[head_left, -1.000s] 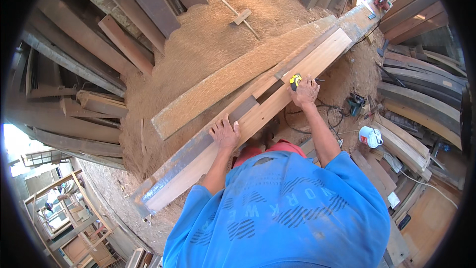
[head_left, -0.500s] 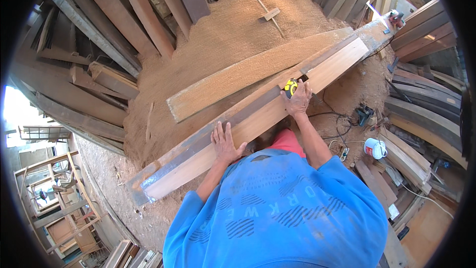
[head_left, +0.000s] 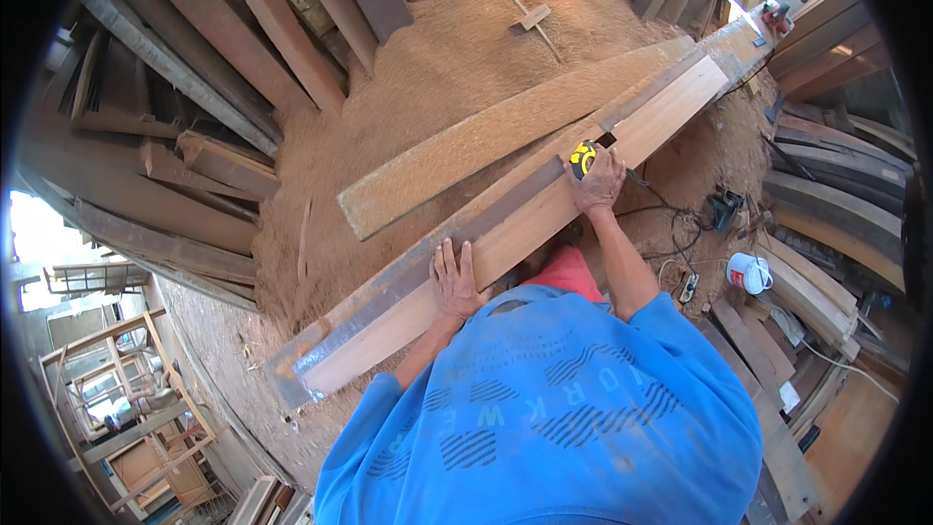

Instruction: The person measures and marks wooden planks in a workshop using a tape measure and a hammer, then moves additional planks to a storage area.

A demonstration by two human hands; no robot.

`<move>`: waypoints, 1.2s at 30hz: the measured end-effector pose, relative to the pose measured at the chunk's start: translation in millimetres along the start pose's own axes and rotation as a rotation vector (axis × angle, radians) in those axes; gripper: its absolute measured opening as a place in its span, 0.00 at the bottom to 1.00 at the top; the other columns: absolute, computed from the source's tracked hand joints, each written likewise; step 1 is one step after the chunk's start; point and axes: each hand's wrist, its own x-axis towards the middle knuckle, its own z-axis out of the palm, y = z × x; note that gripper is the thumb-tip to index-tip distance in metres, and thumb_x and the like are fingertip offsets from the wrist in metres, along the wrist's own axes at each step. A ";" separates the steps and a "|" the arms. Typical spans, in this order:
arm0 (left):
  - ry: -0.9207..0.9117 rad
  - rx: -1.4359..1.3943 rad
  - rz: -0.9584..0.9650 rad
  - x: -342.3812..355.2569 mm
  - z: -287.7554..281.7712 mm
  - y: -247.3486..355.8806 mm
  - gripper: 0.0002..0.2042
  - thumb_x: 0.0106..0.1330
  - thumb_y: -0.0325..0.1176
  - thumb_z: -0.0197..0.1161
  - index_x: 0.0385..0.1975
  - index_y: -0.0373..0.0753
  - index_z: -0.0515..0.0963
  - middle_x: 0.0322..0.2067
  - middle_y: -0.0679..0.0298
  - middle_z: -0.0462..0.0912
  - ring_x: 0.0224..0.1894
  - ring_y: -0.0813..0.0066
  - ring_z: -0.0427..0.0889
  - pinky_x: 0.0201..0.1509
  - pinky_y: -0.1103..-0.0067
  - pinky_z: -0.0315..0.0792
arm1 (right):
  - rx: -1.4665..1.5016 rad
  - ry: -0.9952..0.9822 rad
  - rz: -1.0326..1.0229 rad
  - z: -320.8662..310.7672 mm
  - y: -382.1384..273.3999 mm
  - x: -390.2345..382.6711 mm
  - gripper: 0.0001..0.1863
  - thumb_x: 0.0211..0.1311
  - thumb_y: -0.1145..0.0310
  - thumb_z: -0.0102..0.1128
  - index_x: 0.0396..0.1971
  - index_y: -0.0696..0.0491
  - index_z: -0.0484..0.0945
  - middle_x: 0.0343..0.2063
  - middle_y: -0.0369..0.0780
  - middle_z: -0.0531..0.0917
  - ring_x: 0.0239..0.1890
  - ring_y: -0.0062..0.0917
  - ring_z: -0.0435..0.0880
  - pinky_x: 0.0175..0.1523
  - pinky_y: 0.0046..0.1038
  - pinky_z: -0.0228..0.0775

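Apparently, pale board (head_left: 525, 224) is steadied by left hand (head_left: 455, 282), spread flat; hands well apart, yellow-black tape measure (head_left: 583, 159) is gripped in right hand (head_left: 600, 183) beside dark slot (head_left: 606, 139), likely for control.

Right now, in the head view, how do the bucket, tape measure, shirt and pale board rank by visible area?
Largest to smallest:
Shirt, probably swelled by nearness to the camera
Pale board
Bucket
Tape measure
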 end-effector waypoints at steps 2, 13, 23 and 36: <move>-0.017 -0.002 0.012 2.6 3.6 1.8 0.56 0.43 0.51 0.80 0.73 0.43 0.55 0.73 0.39 0.47 0.74 0.39 0.47 0.74 0.48 0.45 | -0.023 0.022 -0.003 -0.8 2.2 0.0 0.41 0.51 0.44 0.72 0.59 0.53 0.69 0.59 0.44 0.75 0.70 0.43 0.63 0.75 0.49 0.45; -0.009 0.122 0.066 3.6 10.5 -3.8 0.53 0.46 0.62 0.76 0.74 0.52 0.58 0.72 0.37 0.46 0.73 0.35 0.46 0.74 0.47 0.43 | 0.015 0.061 0.004 -6.3 -3.9 3.0 0.39 0.50 0.45 0.72 0.57 0.54 0.71 0.56 0.44 0.76 0.67 0.44 0.66 0.73 0.50 0.49; -0.017 0.124 0.058 3.1 8.3 -2.1 0.55 0.45 0.62 0.76 0.75 0.53 0.55 0.72 0.38 0.46 0.74 0.35 0.46 0.74 0.48 0.42 | 0.020 0.038 0.016 -6.3 -4.8 2.6 0.38 0.52 0.43 0.71 0.55 0.54 0.71 0.54 0.44 0.77 0.67 0.46 0.66 0.73 0.52 0.48; 0.021 0.146 0.079 2.6 18.2 -7.5 0.55 0.46 0.65 0.74 0.74 0.51 0.56 0.72 0.37 0.47 0.72 0.34 0.48 0.73 0.46 0.44 | 0.016 0.058 -0.006 -1.9 -0.3 3.6 0.38 0.52 0.42 0.70 0.54 0.54 0.72 0.54 0.44 0.77 0.67 0.46 0.67 0.72 0.52 0.49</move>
